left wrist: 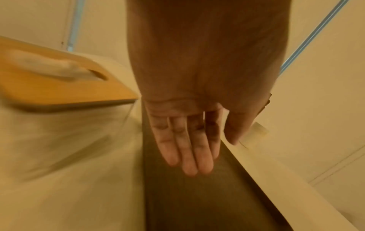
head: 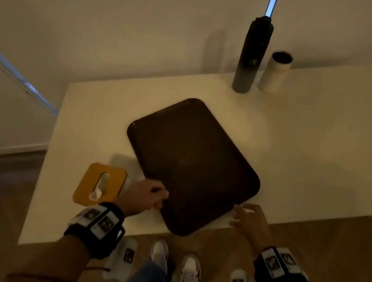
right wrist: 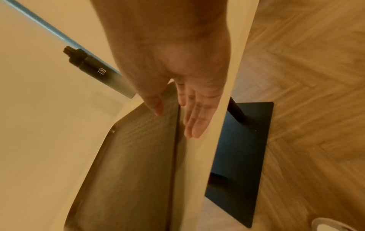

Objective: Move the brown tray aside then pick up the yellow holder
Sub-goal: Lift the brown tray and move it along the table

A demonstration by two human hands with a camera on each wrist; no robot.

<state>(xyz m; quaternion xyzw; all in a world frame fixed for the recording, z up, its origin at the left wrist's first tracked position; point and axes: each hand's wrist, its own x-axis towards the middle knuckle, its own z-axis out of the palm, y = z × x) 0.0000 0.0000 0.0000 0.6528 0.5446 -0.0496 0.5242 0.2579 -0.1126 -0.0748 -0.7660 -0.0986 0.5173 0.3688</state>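
The brown tray (head: 191,161) lies flat and empty in the middle of the white table (head: 314,137), turned cornerwise, with its near corner at the table's front edge. The yellow holder (head: 86,188), a flat rounded square with a slot holding something white, sits just left of the tray (left wrist: 187,203). My left hand (head: 159,197) is at the tray's near-left edge, beside the holder (left wrist: 59,90); its fingers (left wrist: 187,148) are straight over the tray. My right hand (head: 242,210) is at the near-right edge, thumb over the tray (right wrist: 134,164), fingers (right wrist: 195,123) straight beside it.
A tall black bottle (head: 252,54) and a white cup (head: 276,70) stand at the table's back edge, behind the tray. A wall runs behind the table. Wooden floor (right wrist: 306,78) and the table's black base (right wrist: 242,148) lie below, with my feet (head: 175,266) near the front edge.
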